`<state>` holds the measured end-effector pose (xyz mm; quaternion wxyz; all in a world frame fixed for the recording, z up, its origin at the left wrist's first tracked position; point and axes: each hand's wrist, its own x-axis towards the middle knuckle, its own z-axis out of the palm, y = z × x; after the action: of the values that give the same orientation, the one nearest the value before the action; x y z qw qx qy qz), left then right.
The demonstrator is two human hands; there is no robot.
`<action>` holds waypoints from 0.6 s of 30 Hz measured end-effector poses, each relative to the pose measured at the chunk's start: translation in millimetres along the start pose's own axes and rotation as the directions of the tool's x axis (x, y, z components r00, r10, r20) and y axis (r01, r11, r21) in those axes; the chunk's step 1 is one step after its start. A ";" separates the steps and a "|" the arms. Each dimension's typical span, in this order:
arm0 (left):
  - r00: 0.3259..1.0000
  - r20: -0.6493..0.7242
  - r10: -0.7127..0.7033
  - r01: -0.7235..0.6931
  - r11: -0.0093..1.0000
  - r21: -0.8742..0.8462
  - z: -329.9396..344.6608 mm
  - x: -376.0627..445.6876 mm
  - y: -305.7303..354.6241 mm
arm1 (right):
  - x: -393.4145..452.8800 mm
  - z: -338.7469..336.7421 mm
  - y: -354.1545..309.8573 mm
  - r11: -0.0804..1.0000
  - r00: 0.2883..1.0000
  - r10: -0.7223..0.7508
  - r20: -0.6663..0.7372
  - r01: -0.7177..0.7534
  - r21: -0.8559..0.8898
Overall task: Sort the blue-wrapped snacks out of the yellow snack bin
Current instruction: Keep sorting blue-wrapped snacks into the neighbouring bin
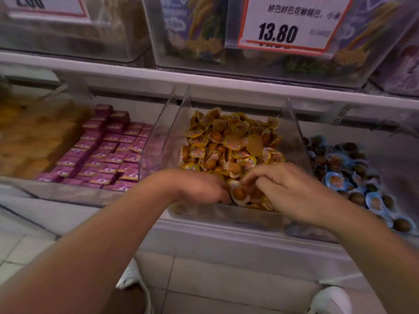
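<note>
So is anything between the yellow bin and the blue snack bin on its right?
Yes: the clear divider wall stands between the yellow bin and the blue-wrapped snacks. A snack must be lifted over it. No blue wrapper shows among the yellow ones, where both hands dig.

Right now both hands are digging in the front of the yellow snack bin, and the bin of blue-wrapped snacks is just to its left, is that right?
Not quite. The blue-wrapped snacks sit to the right of the yellow snack bin; pink packets are on its left. The head view shows this. The left hand and right hand are at the bin's front.
</note>
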<state>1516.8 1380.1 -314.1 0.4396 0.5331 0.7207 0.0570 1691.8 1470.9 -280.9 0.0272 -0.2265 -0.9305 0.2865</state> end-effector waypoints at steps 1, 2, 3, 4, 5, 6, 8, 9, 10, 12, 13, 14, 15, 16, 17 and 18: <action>1.000 -0.005 0.003 -0.003 0.998 -0.070 0.2 -0.2 -1.6 | 2.2 0.0 0.7 0.997 0.999 0.028 -0.025 -0.027 0.073; 1.000 0.000 0.013 -0.013 0.992 -0.123 0.3 -0.7 -2.5 | 4.8 1.0 2.0 0.988 0.997 0.049 -0.052 -0.041 0.149; 0.999 0.010 0.031 -0.029 0.989 -0.148 0.3 -0.4 -3.5 | 7.6 2.8 3.0 0.976 0.995 0.064 -0.080 -0.046 0.211; 0.998 0.022 0.051 -0.047 0.987 -0.154 0.1 0.5 -3.6 | 10.7 5.4 3.9 0.963 0.991 0.081 -0.106 -0.050 0.266; 0.997 0.029 0.070 -0.065 0.986 -0.154 0.2 1.1 -3.1 | 13.9 8.8 4.8 0.948 0.986 0.103 -0.128 -0.058 0.314; 0.996 0.026 0.084 -0.079 0.985 -0.154 0.7 1.7 -2.2 | 16.8 12.4 5.7 0.932 0.982 0.120 -0.144 -0.061 0.357; 0.995 -0.014 0.095 -0.096 0.988 -0.121 2.2 4.6 -0.2 | 21.6 19.6 7.3 0.914 0.977 0.140 -0.159 -0.066 0.400; 0.995 -0.037 0.092 -0.095 0.992 -0.087 2.8 6.5 0.0 | 23.6 22.9 7.9 0.916 0.977 0.145 -0.160 -0.071 0.395; 0.995 -0.050 0.084 -0.087 0.994 -0.066 3.4 8.0 0.2 | 25.6 26.3 8.9 0.920 0.976 0.146 -0.162 -0.073 0.386; 0.995 -0.054 0.087 -0.090 0.994 -0.066 4.0 9.0 -0.5 | 28.8 32.7 11.3 0.919 0.973 0.148 -0.180 -0.069 0.387; 0.993 -0.062 0.101 -0.105 0.992 -0.067 2.8 8.5 -1.3 | 30.5 34.9 13.1 0.912 0.969 0.153 -0.194 -0.063 0.406; 0.990 -0.080 0.118 -0.124 0.989 -0.079 1.3 6.9 -2.8 | 31.9 37.1 15.2 0.899 0.966 0.159 -0.205 -0.056 0.435; 0.985 -0.110 0.135 -0.147 0.983 -0.109 -0.8 5.0 -4.6 | 33.0 38.1 17.1 0.884 0.963 0.164 -0.212 -0.049 0.464; 0.979 -0.141 0.150 -0.172 0.973 -0.155 -2.3 3.2 -6.2 | 33.1 38.2 18.9 0.872 0.961 0.168 -0.219 -0.042 0.487; 0.974 -0.161 0.160 -0.192 0.960 -0.206 -3.7 2.3 -7.6 | 33.1 37.0 20.1 0.864 0.957 0.173 -0.231 -0.036 0.502; 0.971 -0.169 0.166 -0.205 0.947 -0.248 -4.1 1.3 -9.0 | 32.6 36.1 20.4 0.859 0.954 0.178 -0.241 -0.031 0.511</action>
<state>1507.4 1378.9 -317.3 0.4453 0.5298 0.6834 0.2324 1664.3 1481.3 -324.7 0.2008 -0.3004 -0.7966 0.4846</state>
